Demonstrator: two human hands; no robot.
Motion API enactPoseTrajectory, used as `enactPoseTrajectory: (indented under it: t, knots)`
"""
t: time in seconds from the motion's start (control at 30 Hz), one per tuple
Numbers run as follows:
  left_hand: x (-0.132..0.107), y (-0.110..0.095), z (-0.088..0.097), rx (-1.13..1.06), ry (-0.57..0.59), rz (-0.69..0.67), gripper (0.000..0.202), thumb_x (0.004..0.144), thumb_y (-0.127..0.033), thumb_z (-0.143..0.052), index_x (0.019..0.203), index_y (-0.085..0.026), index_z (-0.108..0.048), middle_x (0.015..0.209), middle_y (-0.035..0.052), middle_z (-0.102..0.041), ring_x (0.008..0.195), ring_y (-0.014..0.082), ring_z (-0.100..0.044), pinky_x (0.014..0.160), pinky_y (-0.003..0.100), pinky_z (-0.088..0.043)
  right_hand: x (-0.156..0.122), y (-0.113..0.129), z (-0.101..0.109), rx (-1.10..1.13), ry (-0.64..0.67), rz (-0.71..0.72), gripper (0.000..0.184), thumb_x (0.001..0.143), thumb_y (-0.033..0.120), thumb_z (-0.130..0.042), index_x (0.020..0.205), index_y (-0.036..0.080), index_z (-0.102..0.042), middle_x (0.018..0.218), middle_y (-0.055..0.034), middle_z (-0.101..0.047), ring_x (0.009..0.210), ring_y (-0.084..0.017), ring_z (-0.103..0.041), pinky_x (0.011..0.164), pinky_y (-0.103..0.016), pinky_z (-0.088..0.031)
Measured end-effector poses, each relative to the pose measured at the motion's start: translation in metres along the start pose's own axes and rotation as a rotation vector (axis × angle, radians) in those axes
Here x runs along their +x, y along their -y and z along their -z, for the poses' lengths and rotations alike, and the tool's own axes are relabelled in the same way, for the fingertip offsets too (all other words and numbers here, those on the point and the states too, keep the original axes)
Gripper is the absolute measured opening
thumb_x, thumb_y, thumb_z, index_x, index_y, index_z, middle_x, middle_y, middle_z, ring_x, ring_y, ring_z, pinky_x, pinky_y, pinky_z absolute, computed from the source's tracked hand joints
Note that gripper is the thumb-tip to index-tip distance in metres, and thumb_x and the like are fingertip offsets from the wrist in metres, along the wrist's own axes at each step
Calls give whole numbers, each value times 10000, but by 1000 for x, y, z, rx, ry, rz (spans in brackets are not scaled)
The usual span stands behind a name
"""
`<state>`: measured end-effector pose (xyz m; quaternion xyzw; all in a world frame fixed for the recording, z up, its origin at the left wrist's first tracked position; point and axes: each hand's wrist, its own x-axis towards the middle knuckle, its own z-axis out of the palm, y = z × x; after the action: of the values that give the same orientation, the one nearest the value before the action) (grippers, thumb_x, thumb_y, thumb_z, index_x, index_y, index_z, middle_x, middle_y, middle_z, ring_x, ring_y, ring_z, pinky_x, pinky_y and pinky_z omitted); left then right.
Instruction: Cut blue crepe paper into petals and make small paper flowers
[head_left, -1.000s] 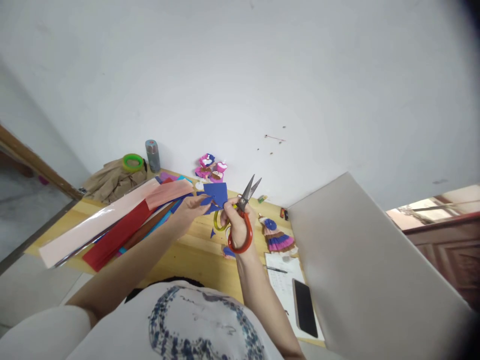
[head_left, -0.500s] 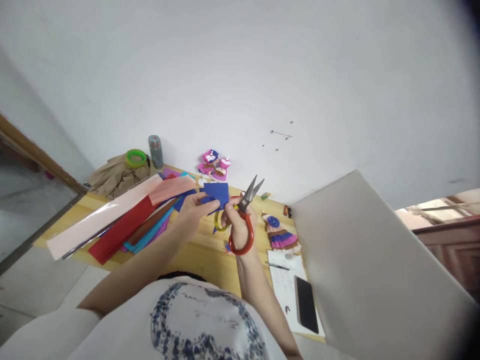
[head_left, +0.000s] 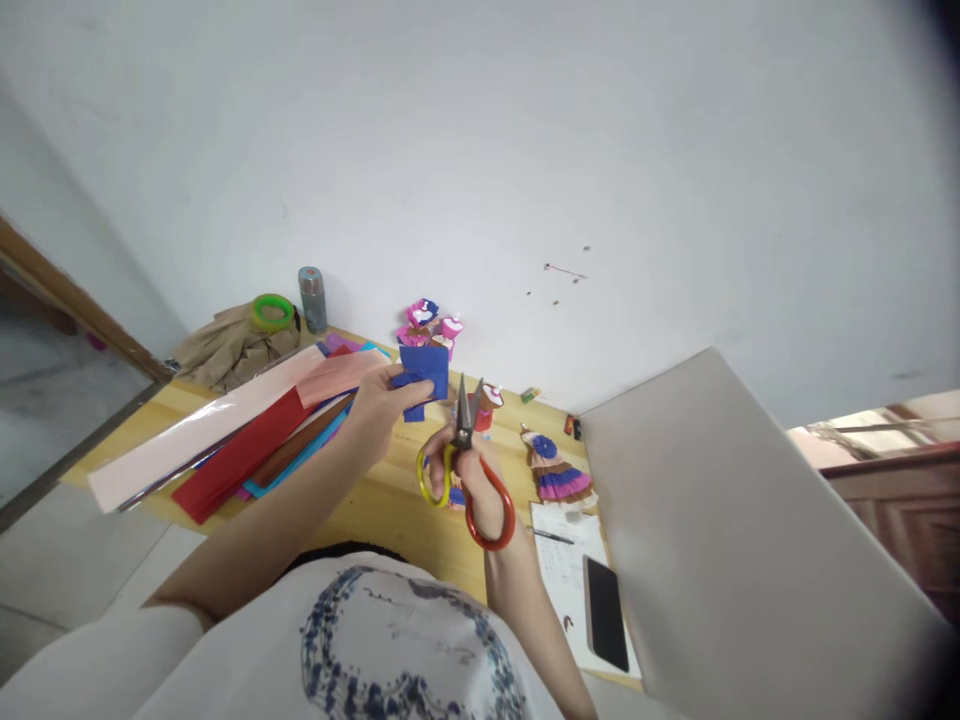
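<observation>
Right hand: your right hand is closed through the loops of the scissors. One loop is yellow and the other red, and the blades look nearly together, tips pointing up and away from you.
Left hand: your left hand pinches the blue paper between thumb and fingers, lifted off the table.
Why held so: the paper stands upright with its lower edge just beyond the blade tips. That likely keeps both the cut line and the blades in your sight, with the sheet taut in the pinch.
Blue paper's place: it is in the air over the middle of the wooden table, in front of the small paper figures by the wall.
Left side: the coloured sheets lie fanned out beside your left forearm, near enough to draw from.
Right side: a paper doll lies just right of the scissors. Nearer you are a notepad and a phone.
Edges: the grey board rises close along your right forearm and closes that side, and the wall closes the far side.
Open room: bare wood shows beneath your hands, between sheets and notepad, so your elbows have more freedom to the left and toward your chest.
</observation>
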<state>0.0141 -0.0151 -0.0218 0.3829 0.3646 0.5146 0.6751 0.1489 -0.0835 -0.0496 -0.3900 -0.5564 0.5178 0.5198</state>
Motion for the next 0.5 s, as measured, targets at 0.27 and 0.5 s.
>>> enactPoseTrajectory:
  t: [0.27,0.5]
  knots:
    - [5,-4,-8,-59,-45,-14,179,642,-279,-764,744,-150,-694,688,6,-673,670,144,-625,756,295,-505,-10,-3,-4,-134,-83,-81,455,831,655,-572,731,213,-609,533,0,-522,517,-173,-530,472,-285,-414]
    - [8,-3,-10,-92,-32,-44,151,641,-262,-767,733,-164,-697,700,6,-684,681,147,-639,730,293,-518,-9,-4,-4,-152,-100,-68,455,838,652,-566,742,210,-617,522,9,-498,525,-167,-524,492,-279,-425]
